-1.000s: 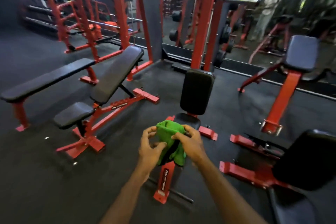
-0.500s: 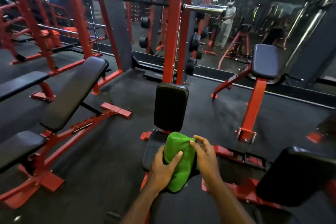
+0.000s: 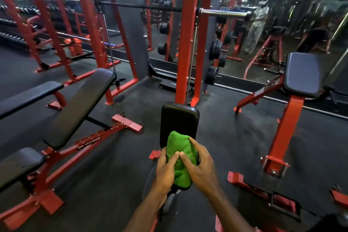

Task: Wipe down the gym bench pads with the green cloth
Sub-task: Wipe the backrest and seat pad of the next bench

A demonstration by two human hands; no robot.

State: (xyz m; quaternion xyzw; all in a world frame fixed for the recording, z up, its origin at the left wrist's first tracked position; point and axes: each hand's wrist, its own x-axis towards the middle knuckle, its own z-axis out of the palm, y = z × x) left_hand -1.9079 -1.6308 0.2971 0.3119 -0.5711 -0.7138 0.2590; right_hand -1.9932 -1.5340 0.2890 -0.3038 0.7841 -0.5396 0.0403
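Benches filled the floor from nine o'clock round to three, and over the last second the view had swung and closed in so that the upright bench point(image 3: 178, 120) sat dead ahead at twelve o'clock rather than off to one side. At nine o'clock lay the flat bench point(image 3: 28, 98), and beside it at ten o'clock the incline bench point(image 3: 81, 107), its seat pad point(image 3: 17, 164) nearer the wearer; both had slid leftward in the view as the person stepped up. In the centre the left hand point(image 3: 165, 169) and the right hand point(image 3: 200, 169) were both closed on the green cloth point(image 3: 178, 158), thumbs meeting on its front face, fingers wrapped round its sides. A second before, the cloth had hung looser between parted fingers; now it was bunched into a firm wad held in front of the lower edge of the upright back pad, though whether it touched the pad could not be told. At two o'clock stood the raised pad on its red post point(image 3: 301, 73), well apart and untouched. In my judgement the folding was finished and the wiping had not yet begun: the cloth was readied and aimed at the upright bench, so its back pad would probably be first, with the other pads still to do.
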